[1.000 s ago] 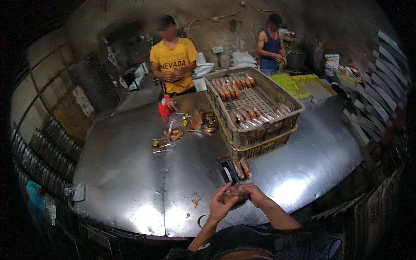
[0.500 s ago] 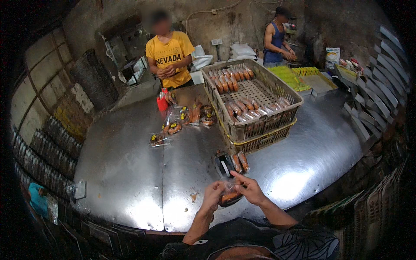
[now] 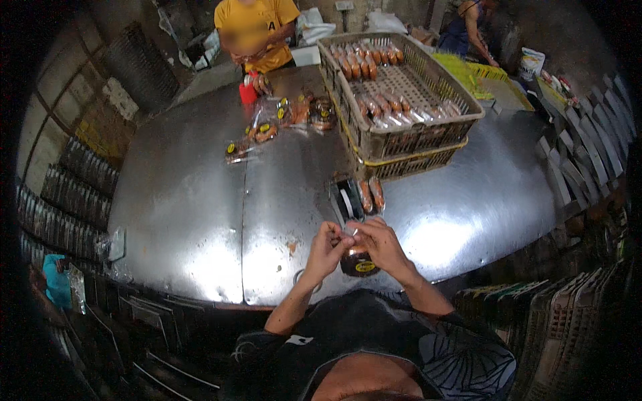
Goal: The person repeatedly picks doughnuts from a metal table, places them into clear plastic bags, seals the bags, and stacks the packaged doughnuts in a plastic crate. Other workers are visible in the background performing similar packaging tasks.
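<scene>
Near the table's front edge, a clear plastic bag of brown bread (image 3: 360, 262) with a round yellow label hangs below my two hands. My left hand (image 3: 326, 250) pinches the gathered neck of the bag between thumb and fingers. From the other side, my right hand (image 3: 382, 242) is closed on the same neck, its fingers touching the left thumb. Just beyond them stands a black tape dispenser (image 3: 345, 200) with a pale roll. Beside it on the right lie two long wrapped bread rolls (image 3: 372, 195).
A stack of plastic crates (image 3: 408, 147) holds rows of wrapped rolls. Several labelled bread bags (image 3: 284, 115) lie on the metal table (image 3: 187, 194), near a red holder (image 3: 248, 92). A co-worker in a yellow shirt (image 3: 257, 33) stands across; another person (image 3: 466, 30) bends at the back right.
My view has tilted downward. The bread bag has turned so its yellow label now shows. My right index finger, stretched toward the dispenser before, has come back to the bag's neck.
</scene>
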Action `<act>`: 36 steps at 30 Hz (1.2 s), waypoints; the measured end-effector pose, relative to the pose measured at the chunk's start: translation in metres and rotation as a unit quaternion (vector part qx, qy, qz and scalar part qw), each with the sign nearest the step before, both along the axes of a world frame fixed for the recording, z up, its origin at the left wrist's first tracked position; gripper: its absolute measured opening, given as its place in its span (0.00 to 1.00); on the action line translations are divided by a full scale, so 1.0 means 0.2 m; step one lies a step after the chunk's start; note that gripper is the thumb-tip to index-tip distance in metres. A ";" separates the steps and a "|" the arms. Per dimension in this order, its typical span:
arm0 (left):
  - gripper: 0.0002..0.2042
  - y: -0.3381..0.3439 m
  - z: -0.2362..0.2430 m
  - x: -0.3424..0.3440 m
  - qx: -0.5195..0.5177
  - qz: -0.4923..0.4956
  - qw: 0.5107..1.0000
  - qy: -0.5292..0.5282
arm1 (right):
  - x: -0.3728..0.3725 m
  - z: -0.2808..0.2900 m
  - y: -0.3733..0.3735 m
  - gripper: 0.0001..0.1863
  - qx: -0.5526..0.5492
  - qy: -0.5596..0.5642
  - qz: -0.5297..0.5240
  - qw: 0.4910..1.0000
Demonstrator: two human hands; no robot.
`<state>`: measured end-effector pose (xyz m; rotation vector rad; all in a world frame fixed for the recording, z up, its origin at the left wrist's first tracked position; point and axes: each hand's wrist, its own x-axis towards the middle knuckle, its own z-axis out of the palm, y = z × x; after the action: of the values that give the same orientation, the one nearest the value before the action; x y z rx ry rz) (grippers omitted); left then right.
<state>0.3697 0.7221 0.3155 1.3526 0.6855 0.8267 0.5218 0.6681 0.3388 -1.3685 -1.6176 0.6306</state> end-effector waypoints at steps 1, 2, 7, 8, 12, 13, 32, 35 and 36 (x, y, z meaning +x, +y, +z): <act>0.13 0.00 0.00 -0.01 0.048 0.009 0.998 0.034 | 0.00 0.00 0.00 0.12 -0.013 -0.004 0.006 1.000; 0.15 -0.01 0.01 -0.02 0.079 0.015 0.993 0.081 | 0.00 -0.01 0.00 0.12 -0.009 -0.022 0.013 1.000; 0.11 -0.01 -0.07 -0.09 0.406 -0.009 0.848 0.342 | -0.05 -0.06 -0.04 0.11 -0.134 -0.074 -0.015 0.988; 0.11 0.00 -0.11 -0.10 0.366 -0.033 0.864 0.345 | -0.07 -0.07 -0.05 0.11 -0.213 0.014 -0.011 0.977; 0.11 0.12 -0.26 -0.09 0.112 -0.236 0.933 0.247 | -0.15 -0.04 -0.15 0.20 -0.226 -0.117 0.014 0.967; 0.11 0.13 -0.29 -0.09 -0.030 -0.220 0.949 0.224 | -0.17 -0.02 -0.17 0.21 -0.233 -0.212 0.029 0.949; 0.16 0.01 -0.19 -0.10 0.143 0.374 0.910 0.107 | 0.14 -0.55 0.46 0.18 -0.323 0.094 -0.034 0.941; 0.17 0.03 -0.19 -0.15 0.110 0.416 0.895 0.115 | 0.15 -0.62 0.22 0.15 -0.254 0.012 -0.044 0.966; 0.16 0.04 -0.19 -0.16 0.086 0.424 0.896 0.099 | 0.10 -0.65 0.13 0.13 -0.293 -0.071 -0.102 0.948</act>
<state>0.3379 0.7292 0.2780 1.2895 1.4422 1.4756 0.5420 0.6945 0.2096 -2.0230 -1.4223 0.9515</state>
